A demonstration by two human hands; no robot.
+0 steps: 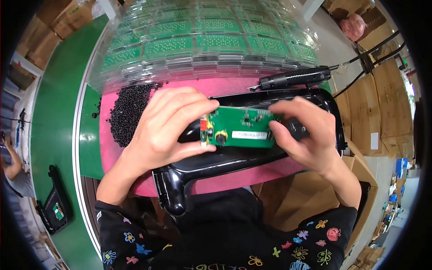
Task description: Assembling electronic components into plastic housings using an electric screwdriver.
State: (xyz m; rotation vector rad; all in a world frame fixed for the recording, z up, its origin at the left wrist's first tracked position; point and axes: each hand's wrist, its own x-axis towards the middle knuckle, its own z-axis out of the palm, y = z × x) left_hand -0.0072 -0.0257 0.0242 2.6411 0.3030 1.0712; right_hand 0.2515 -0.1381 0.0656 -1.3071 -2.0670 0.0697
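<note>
Head view: hands meet over a workbench, seen from above, forearms rising from the lower edge in dark sleeves printed with small flowers.
Left hand [164, 130]: fingers curled closed around the left end of a green circuit board [238, 128], thumb underneath, fingertips over the top edge near the red and yellow parts.
Right hand [303, 135]: pinched shut on the board's right end, thumb and forefinger on its edge, the other fingers folded loosely behind.
Board position: held level, just above the glossy black plastic housing [202, 168], which lies across a pink mat [105, 135]; whether the board already touches the housing cannot be told.
Nearby: a pile of small black screws [128, 112] on the mat to the left; an electric screwdriver [292, 77] lying beyond the housing, its cable running right; clear trays of green boards [202, 42] stacked at the back.
Further off: a second black housing [54, 207] on the green belt at far left.
Doing it well, as judged: keep the grip on the board's edges, clear of the components, hold it parallel to the housing, and lower both ends together so it seats evenly without flexing.
Risk, as judged: a tilted board may catch on the housing rim.
</note>
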